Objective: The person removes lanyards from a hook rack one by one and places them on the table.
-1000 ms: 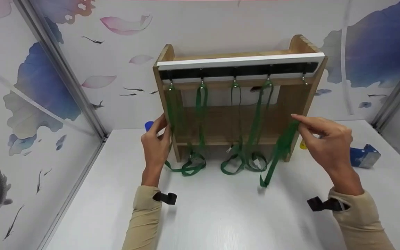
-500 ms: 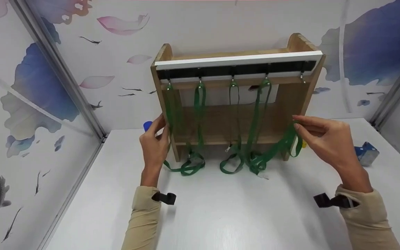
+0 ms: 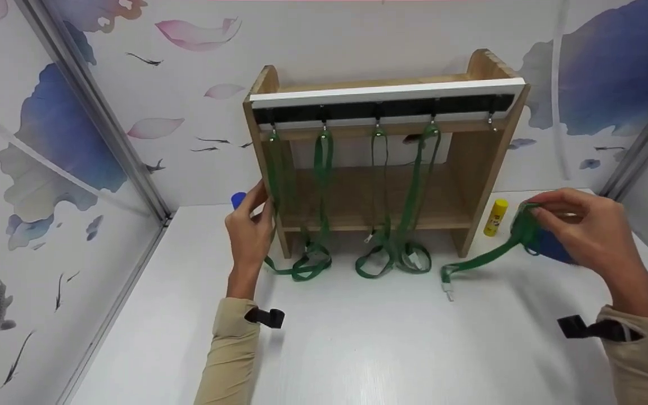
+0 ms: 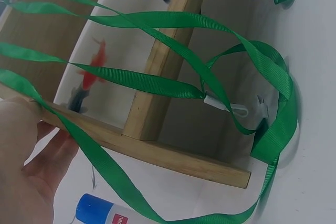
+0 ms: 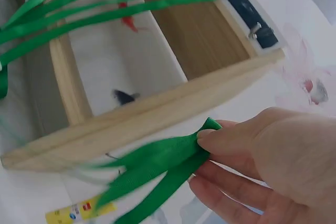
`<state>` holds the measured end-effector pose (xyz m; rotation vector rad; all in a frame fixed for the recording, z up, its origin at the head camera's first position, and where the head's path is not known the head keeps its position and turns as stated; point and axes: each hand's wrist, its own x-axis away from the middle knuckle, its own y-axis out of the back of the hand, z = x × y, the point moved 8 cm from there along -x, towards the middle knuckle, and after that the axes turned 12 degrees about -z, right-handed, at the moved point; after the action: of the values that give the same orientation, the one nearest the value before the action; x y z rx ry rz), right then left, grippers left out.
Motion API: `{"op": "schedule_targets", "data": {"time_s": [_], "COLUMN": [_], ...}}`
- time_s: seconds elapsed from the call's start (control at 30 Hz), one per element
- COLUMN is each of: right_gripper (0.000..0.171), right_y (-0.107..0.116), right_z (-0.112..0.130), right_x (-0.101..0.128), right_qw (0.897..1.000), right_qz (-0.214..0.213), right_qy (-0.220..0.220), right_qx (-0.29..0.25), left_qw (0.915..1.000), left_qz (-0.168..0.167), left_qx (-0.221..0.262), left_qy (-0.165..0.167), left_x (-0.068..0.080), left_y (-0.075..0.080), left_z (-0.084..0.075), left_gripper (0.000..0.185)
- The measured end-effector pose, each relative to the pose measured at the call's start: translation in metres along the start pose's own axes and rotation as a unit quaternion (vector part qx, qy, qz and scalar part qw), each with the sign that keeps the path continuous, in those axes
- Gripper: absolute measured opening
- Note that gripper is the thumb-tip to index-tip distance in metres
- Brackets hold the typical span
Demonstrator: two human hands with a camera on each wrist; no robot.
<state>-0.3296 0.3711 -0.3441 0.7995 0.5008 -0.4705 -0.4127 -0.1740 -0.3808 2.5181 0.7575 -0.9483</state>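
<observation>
A small wooden shelf (image 3: 484,180) carries a row of metal hooks along its top front. Green lanyards (image 3: 414,185) hang from several hooks, their lower loops lying on the table; the rightmost hook (image 3: 493,122) bears none. My left hand (image 3: 248,236) grips the shelf's left side panel (image 4: 173,158) by its edge. To the right of the shelf, my right hand (image 3: 597,236) pinches a gathered green lanyard (image 5: 157,161) between thumb and fingers. One strand trails leftward to a white clip (image 3: 448,291) at the tabletop.
A yellow glue stick (image 3: 495,217) stands right of the shelf. Behind my right hand is a blue object (image 3: 552,246), partly hidden. A blue-capped tube (image 4: 97,211) sits beyond the left panel. Printed walls (image 3: 358,34) enclose the white table (image 3: 346,349).
My right hand has moved rightward, away from the shelf, drawing the lanyard with it and uncovering the glue stick. My left hand keeps its hold on the side panel.
</observation>
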Motion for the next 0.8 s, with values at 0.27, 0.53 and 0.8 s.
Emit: {"op": "schedule_targets", "data": {"time_s": [0.27, 0.53, 0.8], "right_gripper": [0.025, 0.026, 0.026], "right_y": [-0.057, -0.123, -0.135], "right_z": [0.007, -0.004, -0.018], "right_x": [0.030, 0.065, 0.073], "right_qw": [0.981, 0.938, 0.934], "right_qz": [0.140, 0.333, 0.337], "right_qy": [0.126, 0.088, 0.059], "right_qx": [0.040, 0.048, 0.101], "left_qw": [1.0000, 0.9999, 0.9999], "left_qz": [-0.002, 0.000, -0.001], "left_qx": [-0.007, -0.009, -0.012], "left_qy": [0.007, 0.005, 0.001], "left_x": [0.001, 0.002, 0.001], "left_y": [0.000, -0.001, 0.000], "left_z": [0.001, 0.000, 0.001], "left_gripper": [0.045, 0.045, 0.044]}}
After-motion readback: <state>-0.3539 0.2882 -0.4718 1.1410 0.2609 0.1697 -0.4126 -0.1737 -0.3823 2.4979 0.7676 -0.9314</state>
